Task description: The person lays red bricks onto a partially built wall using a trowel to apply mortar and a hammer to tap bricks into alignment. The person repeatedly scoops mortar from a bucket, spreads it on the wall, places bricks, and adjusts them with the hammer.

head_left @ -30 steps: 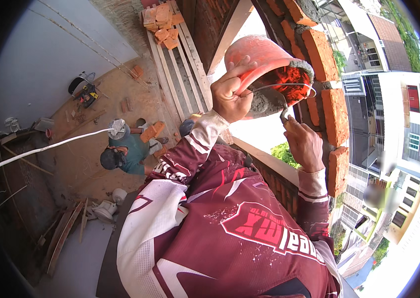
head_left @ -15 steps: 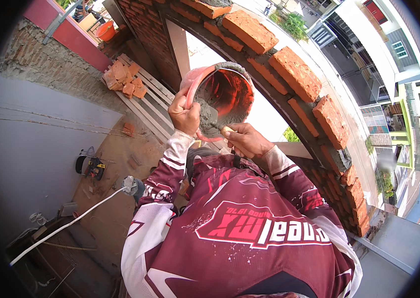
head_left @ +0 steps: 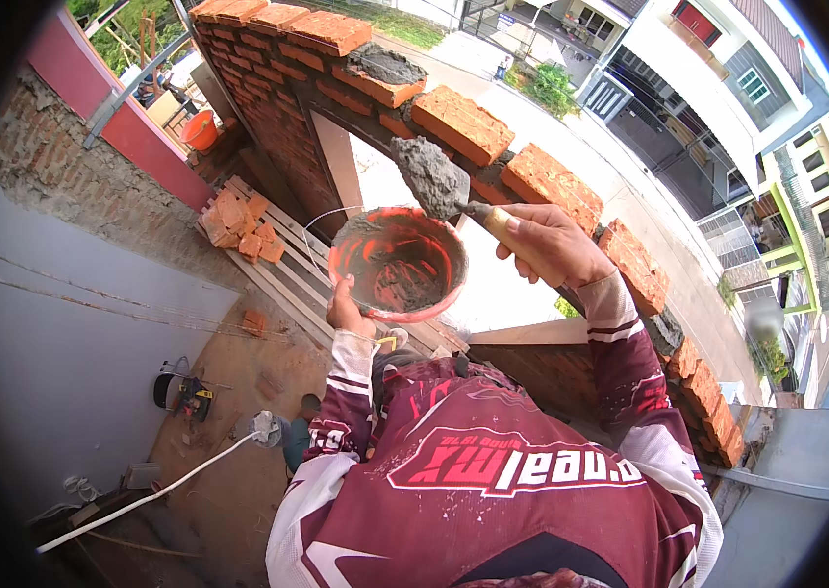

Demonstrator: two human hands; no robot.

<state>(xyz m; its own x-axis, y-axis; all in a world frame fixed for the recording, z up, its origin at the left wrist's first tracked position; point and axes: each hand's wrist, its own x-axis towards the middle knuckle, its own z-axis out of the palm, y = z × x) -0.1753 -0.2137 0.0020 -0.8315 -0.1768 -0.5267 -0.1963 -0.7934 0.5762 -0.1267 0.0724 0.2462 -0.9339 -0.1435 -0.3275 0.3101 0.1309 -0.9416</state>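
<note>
My left hand (head_left: 348, 308) grips the near left rim of an orange-red bucket (head_left: 412, 315), which is smeared inside with grey mortar. In my right hand (head_left: 559, 245) is the wooden handle of a trowel (head_left: 502, 227). A thick heap of wet mortar (head_left: 426, 172) covers its blade, held above the bucket's far right rim and in front of the brick wall (head_left: 287, 73). Loose-edged bricks (head_left: 463, 123) form the wall's top course. Farther left along it, a patch of mortar (head_left: 387, 65) lies on a lower brick.
Broken bricks (head_left: 238, 223) are piled on wooden slats (head_left: 282, 279) at left. An opening with a pale frame (head_left: 336, 162) sits below the wall's top. A white cable (head_left: 154, 500) runs by a power tool (head_left: 189, 402) on the floor. A street (head_left: 689, 250) lies beyond the wall.
The trowel has come up out of the bucket loaded with mortar and moved toward the wall. The bucket, tilted toward me before, is now lower and more upright in my left hand.
</note>
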